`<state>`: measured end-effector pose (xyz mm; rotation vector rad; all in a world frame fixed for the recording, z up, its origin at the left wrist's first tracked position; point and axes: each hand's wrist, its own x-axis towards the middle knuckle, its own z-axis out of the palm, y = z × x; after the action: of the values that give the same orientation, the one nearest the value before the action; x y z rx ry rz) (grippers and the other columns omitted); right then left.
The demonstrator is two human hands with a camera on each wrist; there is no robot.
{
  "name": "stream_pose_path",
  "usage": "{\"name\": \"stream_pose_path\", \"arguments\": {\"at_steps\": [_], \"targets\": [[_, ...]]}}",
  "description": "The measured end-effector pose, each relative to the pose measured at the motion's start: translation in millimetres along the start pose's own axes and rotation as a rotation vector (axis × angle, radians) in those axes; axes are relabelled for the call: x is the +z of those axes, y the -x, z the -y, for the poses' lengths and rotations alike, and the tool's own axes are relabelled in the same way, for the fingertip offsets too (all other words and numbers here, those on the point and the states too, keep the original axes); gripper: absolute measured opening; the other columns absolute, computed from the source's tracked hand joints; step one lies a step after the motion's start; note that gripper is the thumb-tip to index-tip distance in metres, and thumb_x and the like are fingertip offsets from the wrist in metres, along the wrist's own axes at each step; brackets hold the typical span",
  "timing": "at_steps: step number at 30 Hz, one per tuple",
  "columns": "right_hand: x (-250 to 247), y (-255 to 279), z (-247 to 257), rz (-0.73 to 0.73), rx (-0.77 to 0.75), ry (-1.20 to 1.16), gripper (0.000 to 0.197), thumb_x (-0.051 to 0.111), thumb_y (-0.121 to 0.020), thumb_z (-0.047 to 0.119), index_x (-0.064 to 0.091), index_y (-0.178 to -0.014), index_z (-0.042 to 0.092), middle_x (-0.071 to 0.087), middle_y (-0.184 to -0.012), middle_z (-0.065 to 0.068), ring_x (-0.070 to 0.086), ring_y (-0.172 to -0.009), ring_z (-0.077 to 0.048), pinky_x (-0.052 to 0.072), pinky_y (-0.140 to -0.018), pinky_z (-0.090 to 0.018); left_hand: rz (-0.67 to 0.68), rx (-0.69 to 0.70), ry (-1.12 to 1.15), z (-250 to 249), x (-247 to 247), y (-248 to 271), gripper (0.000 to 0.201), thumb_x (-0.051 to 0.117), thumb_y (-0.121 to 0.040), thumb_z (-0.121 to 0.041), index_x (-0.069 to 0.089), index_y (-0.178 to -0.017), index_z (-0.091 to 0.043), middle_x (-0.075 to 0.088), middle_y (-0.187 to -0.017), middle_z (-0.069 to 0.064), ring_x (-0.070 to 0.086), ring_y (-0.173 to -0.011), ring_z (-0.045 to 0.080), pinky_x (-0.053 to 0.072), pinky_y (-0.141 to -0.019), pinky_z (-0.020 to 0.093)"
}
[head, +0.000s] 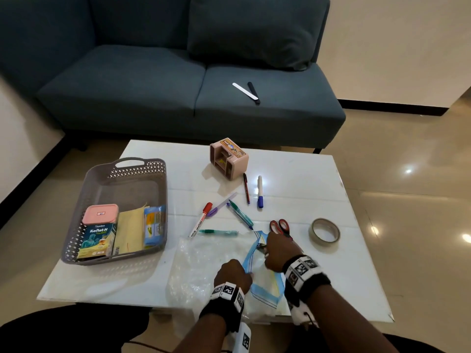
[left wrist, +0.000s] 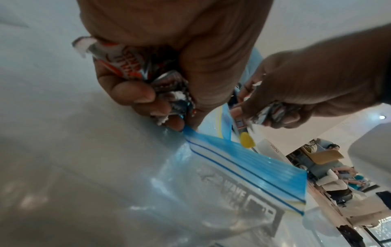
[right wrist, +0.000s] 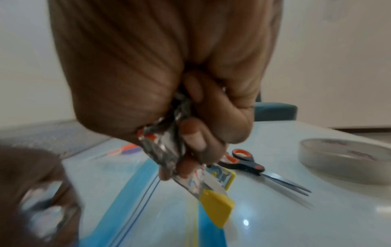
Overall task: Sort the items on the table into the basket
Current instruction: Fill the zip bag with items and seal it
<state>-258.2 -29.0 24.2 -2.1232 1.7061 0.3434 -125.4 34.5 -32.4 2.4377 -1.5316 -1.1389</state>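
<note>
Basket point(head: 76, 225) at the table's point(head: 305, 174) left edge, within easy reach of the left arm. Already holds a pink-lidded container point(head: 100, 214), a Koflet-H box point(head: 95, 240), yellow papers point(head: 130, 230) and a blue packet point(head: 154, 224), all packed at the near end; far end looks kept free for more.

Centre: loose pens and markers point(head: 229, 212) fanned out, a pink desk organiser point(head: 229, 157) behind them. Not yet sorted.

Near edge, centre: a clear zip bag point(left wrist: 243, 167) with a blue seal strip lies flat on crinkled clear plastic point(head: 193, 263). Probably meant as a pouch for small bits before it goes in the basket.

Left hand point(head: 233, 273): wrist low over the bag, knuckles up. Its fingers point(left wrist: 131, 95) are curled tight round a crumpled foil wrapper point(left wrist: 118, 61), and the lowest fingertip meets the corner of the blue strip, seemingly pinning the bag's mouth.

Right hand point(head: 279, 250): just right of the left, over the bag's far corner, palm down. Its fingers point(right wrist: 194, 138) are closed on more crumpled foil point(right wrist: 160, 150), with a small yellow-tipped item point(right wrist: 215, 205) sticking out below; what it is I cannot tell.

Right of that: red-handled scissors point(head: 280, 226) just beside the right hand, then a tape roll point(head: 325, 233), both untouched.
</note>
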Motion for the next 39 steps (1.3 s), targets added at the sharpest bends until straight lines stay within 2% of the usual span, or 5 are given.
{"name": "stream_pose_path", "arguments": {"at_steps": [15, 18, 21, 31, 39], "targets": [[3, -6, -55, -0.003, 0.277, -0.085, 0.047, 0.063, -0.086, 0.033, 0.04, -0.119, 0.007, 0.062, -0.116, -0.011, 0.063, -0.107, -0.028, 0.049, -0.08, -0.033, -0.047, 0.099, -0.097, 0, 4, 0, 0.038, 0.063, -0.083, -0.038, 0.061, -0.11, -0.012, 0.064, -0.119, 0.009, 0.062, -0.111, 0.026, 0.049, -0.089, 0.029], [-24, -2, -56, -0.023, 0.206, -0.074, 0.046, 0.068, -0.083, 0.037, 0.054, -0.116, 0.009, 0.062, -0.117, -0.009, 0.061, -0.109, -0.025, 0.047, -0.081, -0.029, -0.054, 0.149, -0.138, -11, -10, 4, 0.032, 0.06, -0.082, -0.029, 0.06, -0.108, -0.011, 0.063, -0.117, 0.01, 0.063, -0.108, 0.027, 0.051, -0.087, 0.03], [-53, 7, -46, -0.02, 0.082, -0.286, 0.015, 0.073, -0.08, 0.029, 0.073, -0.091, 0.019, 0.065, -0.09, 0.005, 0.063, -0.081, -0.01, 0.046, -0.065, -0.017, -0.106, 0.241, -0.119, -29, -39, 17, 0.028, 0.057, -0.078, -0.026, 0.063, -0.103, -0.014, 0.066, -0.11, 0.008, 0.064, -0.103, 0.026, 0.051, -0.081, 0.029], [-117, 61, 46, 0.141, -0.218, -0.37, 0.025, 0.056, -0.086, 0.006, 0.053, -0.062, 0.013, 0.059, -0.055, 0.001, 0.054, -0.036, -0.003, 0.045, -0.039, -0.017, -0.371, 0.675, 0.136, -61, -175, 95, 0.016, 0.07, -0.075, -0.033, 0.076, -0.088, -0.027, 0.074, -0.087, -0.008, 0.067, -0.079, 0.006, 0.054, -0.077, 0.023], [-110, 59, 86, 0.184, 0.203, -1.354, 0.012, 0.049, -0.088, 0.011, 0.057, -0.081, 0.005, 0.06, -0.066, -0.012, 0.053, -0.051, -0.019, 0.04, -0.049, -0.024, -0.347, 0.783, 0.25, -33, -218, 115, 0.008, 0.073, -0.082, -0.03, 0.076, -0.089, -0.029, 0.071, -0.082, -0.017, 0.065, -0.077, -0.004, 0.046, -0.067, 0.005]]}}
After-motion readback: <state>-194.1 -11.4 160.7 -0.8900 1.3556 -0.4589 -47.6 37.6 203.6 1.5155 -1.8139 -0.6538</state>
